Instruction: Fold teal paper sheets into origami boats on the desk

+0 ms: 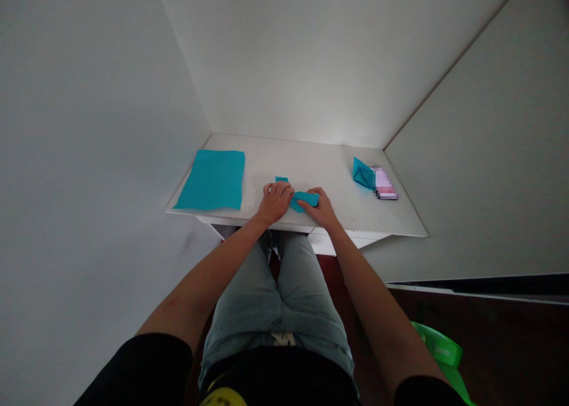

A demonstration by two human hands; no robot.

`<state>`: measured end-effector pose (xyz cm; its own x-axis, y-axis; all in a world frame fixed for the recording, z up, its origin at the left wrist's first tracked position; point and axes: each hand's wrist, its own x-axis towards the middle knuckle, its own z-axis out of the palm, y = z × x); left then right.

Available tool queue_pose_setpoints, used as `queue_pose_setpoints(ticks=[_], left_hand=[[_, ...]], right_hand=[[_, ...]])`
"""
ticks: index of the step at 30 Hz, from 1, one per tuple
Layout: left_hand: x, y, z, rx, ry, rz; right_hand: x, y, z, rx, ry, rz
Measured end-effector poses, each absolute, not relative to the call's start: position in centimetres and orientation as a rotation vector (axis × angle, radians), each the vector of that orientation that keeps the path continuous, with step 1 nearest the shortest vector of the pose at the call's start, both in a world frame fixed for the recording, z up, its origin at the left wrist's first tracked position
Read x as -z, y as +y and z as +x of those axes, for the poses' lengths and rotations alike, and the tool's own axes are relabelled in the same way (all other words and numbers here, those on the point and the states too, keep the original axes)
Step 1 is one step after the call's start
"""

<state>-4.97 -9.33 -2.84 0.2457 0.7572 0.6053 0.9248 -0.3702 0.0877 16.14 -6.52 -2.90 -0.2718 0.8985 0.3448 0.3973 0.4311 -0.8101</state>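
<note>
A small folded piece of teal paper (306, 198) lies on the white table in front of me, near its front edge. My left hand (275, 202) has its fingers curled down over the left part of the paper and hides it. A bit of the same colour sticks out beyond those fingers. My right hand (323, 209) pinches the right end, thumb on the near side and fingers at the far side. Farther right, a folded teal paper shape (363, 173) rests against a phone (384, 184) whose screen is blurred.
Flat teal paper (211, 181) covers the left end of the white table (306, 157). Walls close in the table at the left, back and right. Part of a green plastic object (440, 344) shows at the lower right, above a dark floor.
</note>
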Motion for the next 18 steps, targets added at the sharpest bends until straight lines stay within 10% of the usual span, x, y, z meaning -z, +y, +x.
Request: queue_pose_setpoints(ticks=[18], left_hand=[[1.8,-9.3,-5.4,0.861,-1.618,-2.386]], right_hand=[[3.1,-6.5,16.5,-0.719,-2.163,-1.031]])
